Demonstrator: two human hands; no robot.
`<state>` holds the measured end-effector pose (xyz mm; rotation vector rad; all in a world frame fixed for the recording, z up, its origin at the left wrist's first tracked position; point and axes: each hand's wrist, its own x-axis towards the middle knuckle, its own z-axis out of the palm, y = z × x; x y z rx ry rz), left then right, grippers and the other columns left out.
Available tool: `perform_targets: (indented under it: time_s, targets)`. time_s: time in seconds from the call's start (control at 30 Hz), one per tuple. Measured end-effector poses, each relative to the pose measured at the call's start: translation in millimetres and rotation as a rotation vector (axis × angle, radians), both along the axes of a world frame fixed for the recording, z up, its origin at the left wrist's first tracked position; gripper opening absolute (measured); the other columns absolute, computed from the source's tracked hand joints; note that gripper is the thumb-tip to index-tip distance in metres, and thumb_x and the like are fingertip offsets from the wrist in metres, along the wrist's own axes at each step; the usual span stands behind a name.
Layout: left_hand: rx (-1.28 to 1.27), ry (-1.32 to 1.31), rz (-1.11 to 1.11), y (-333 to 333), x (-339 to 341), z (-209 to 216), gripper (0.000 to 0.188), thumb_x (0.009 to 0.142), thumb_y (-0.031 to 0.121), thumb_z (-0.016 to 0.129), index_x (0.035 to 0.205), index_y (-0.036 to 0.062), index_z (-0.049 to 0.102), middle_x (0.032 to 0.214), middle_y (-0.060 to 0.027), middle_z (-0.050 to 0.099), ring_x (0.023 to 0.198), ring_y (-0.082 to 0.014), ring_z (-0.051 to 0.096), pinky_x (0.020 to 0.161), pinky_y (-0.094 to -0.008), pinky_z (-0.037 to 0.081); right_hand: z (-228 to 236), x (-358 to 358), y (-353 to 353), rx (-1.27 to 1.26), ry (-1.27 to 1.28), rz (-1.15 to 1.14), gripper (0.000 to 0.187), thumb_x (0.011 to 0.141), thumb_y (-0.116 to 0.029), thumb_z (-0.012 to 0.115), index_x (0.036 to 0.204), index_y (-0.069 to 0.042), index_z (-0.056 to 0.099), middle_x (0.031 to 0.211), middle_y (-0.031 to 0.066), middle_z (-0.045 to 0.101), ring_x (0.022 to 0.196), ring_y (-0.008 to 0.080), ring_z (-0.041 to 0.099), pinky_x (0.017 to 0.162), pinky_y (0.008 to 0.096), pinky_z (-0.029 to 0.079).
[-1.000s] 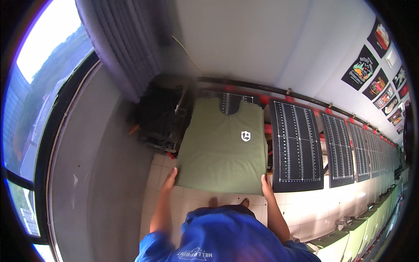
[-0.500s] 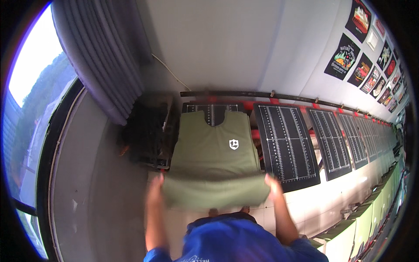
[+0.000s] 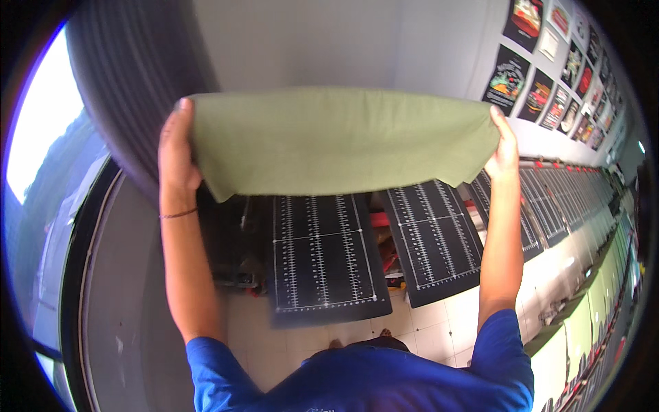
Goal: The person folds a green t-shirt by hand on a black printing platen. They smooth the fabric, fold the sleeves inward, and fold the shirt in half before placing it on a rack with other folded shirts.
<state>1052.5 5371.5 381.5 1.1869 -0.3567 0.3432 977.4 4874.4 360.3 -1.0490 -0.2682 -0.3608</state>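
An olive-green fabric panel hangs stretched between my two raised hands, lifted in front of me with its lower edge loose. My left hand grips its left end, thumb on top. At the right end, my right hand pinches the upper corner. Below the cloth lies a black printing board with white ruler lines, its upper part hidden behind the fabric. The white emblem on the cloth does not show from this side.
A second black ruled board stands to the right, with several more in a row beyond. A grey curtain and window are on the left. Light green panels line the lower right. Printed sheets hang on the wall.
The olive-green fabric panel has come up off the board, carried up and away by both hands. The ruled board beneath it is now uncovered, and my arms are stretched forward.
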Motion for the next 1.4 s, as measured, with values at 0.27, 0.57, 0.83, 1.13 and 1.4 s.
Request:
perform_targets:
  time_s: [0.27, 0.57, 0.83, 1.13, 1.4]
  targets:
    - [0.012, -0.152, 0.081, -120, -59, 40, 0.026, 0.095, 0.028, 0.056, 0.091, 0.0040, 0.064, 0.085, -0.0011, 0.065, 0.073, -0.0072, 0.059, 0.068, -0.0210, 0.047, 55, -118, -94, -0.131, -0.074, -0.497, 0.032, 0.091, -0.024, 0.059, 0.113, -0.001, 0.059, 0.103, 0.0099, 0.065, 0.091, 0.0187, 0.063, 0.080, 0.0307, 0.051]
    - [0.046, 0.063, -0.300, -336, -41, -28, 0.026, 0.097, 0.022, 0.049, 0.099, -0.0001, 0.062, 0.094, -0.0073, 0.065, 0.084, -0.0123, 0.060, 0.076, -0.0258, 0.049, 24, -133, -313, -0.365, 0.323, -0.644, 0.032, 0.084, -0.029, 0.068, 0.097, -0.001, 0.064, 0.086, 0.0066, 0.066, 0.069, 0.0122, 0.064, 0.059, 0.0244, 0.051]
    - [0.034, 0.145, -0.196, -490, -51, -27, 0.030, 0.097, 0.024, 0.050, 0.101, -0.0031, 0.061, 0.095, -0.0082, 0.064, 0.083, -0.0139, 0.060, 0.075, -0.0265, 0.048, 25, -102, -465, -0.412, 0.399, -0.482, 0.040, 0.084, -0.035, 0.067, 0.102, 0.001, 0.063, 0.090, 0.0082, 0.067, 0.075, 0.0156, 0.063, 0.071, 0.0278, 0.050]
    - [0.323, 0.343, -0.056, -539, -155, -135, 0.047, 0.092, 0.040, 0.053, 0.115, -0.0007, 0.058, 0.113, -0.0092, 0.060, 0.105, -0.0172, 0.054, 0.094, -0.0326, 0.040, -93, -162, -532, -0.628, 0.715, -0.583, 0.059, 0.079, -0.045, 0.067, 0.111, 0.005, 0.061, 0.101, 0.0121, 0.066, 0.088, 0.0203, 0.063, 0.080, 0.0321, 0.048]
    - [0.207, 1.008, -0.209, -537, -263, -472, 0.029, 0.097, 0.029, 0.052, 0.096, -0.0001, 0.058, 0.088, -0.0018, 0.057, 0.084, -0.0103, 0.049, 0.077, -0.0266, 0.042, -413, -257, -556, -0.156, 0.961, -0.175, 0.039, 0.088, -0.026, 0.065, 0.113, 0.004, 0.059, 0.105, 0.0089, 0.065, 0.100, 0.0163, 0.059, 0.088, 0.0300, 0.045]
